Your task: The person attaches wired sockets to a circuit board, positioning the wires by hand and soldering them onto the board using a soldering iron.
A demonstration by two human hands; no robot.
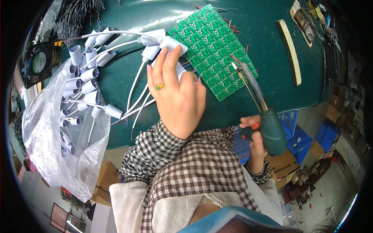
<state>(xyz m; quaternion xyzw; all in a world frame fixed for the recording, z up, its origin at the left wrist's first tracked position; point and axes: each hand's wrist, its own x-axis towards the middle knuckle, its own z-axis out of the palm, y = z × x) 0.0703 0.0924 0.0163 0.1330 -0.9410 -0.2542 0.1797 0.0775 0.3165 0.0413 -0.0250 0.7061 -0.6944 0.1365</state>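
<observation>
My left hand [178, 93], wearing a ring with a green stone, lies palm down over a group of white cable connectors [174, 44]. Its middle and ring fingers reach over them, while the bent index finger and thumb close around a white connector mostly hidden beneath. Thin blue and brown wires [195, 71] stick out there, at the left edge of a green circuit board panel [215, 54]. In my right hand [254, 141] is a dark green soldering gun [272, 130] with a red trigger. Its tip and thin feed tube point up over the panel's right side, seemingly above the surface.
At left, a clear plastic bag [46, 143] holds more white connectors [90, 86]; a black fan [39, 62] and a bundle of dark wires [77, 19] stand behind. A curved pale strip [289, 52] and a worn block [304, 25] lie right on the green table [268, 23]. Blue crates [301, 141] stand below.
</observation>
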